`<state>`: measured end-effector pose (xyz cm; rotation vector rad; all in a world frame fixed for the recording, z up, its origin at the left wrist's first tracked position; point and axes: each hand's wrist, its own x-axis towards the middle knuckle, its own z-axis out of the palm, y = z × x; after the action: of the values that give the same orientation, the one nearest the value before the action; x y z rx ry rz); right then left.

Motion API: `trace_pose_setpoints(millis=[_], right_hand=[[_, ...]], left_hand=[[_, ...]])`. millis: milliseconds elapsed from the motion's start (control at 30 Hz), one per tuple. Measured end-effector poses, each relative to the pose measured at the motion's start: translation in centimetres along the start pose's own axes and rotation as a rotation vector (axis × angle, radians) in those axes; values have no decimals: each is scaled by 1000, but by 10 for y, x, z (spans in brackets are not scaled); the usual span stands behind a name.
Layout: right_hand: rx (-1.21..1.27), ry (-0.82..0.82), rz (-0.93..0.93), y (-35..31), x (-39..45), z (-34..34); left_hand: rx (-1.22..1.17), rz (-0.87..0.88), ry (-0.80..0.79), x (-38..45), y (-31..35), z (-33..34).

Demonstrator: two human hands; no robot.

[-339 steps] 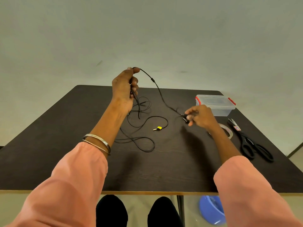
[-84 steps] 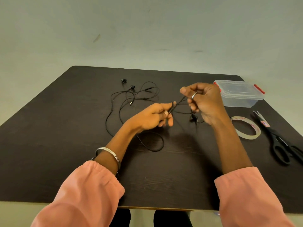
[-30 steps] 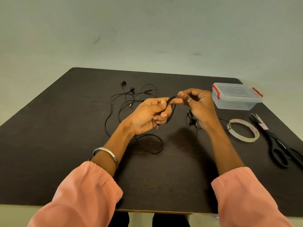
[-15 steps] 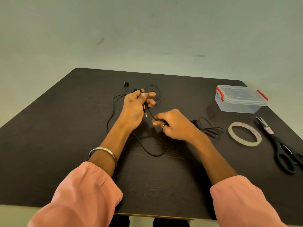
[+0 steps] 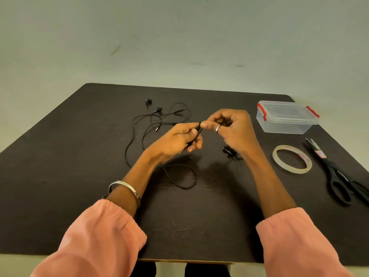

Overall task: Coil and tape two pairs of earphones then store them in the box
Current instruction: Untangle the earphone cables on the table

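Note:
Above the middle of the dark table (image 5: 79,176), my left hand (image 5: 175,140) and my right hand (image 5: 231,128) meet, both pinching the thin black cable of one pair of earphones (image 5: 179,177). That cable trails down in a loop onto the table below my left wrist, and its earbuds hang under my right hand. A second pair of earphones (image 5: 159,118) lies loose and uncoiled at the back centre. The clear plastic box (image 5: 287,118) with red clips stands shut at the back right. A roll of clear tape (image 5: 292,159) lies flat to the right of my right hand.
Black scissors (image 5: 339,176) lie along the right edge of the table, beside the tape. The table's front edge runs just past my pink sleeves. A plain wall stands behind the table.
Both hands rose off the table and came together again. My right hand moved from the table centre up to my left hand's fingertips, and the cable bundle lifted off the table.

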<state>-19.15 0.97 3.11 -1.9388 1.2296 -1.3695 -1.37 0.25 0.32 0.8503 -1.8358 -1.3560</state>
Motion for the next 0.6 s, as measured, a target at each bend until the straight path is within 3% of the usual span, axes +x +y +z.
trace_pose_setpoints(millis=[300,500,600], right_hand=[[118,88,62,6,2,-8],[119,125,-11,2,1,-4],[123,146,-11,5,1,-4]], left_hand=[[-268,-86,-156,-5,10,2],[-208,-194,-137,-5,6,1],[-215,-161,-147,-5,8,4]])
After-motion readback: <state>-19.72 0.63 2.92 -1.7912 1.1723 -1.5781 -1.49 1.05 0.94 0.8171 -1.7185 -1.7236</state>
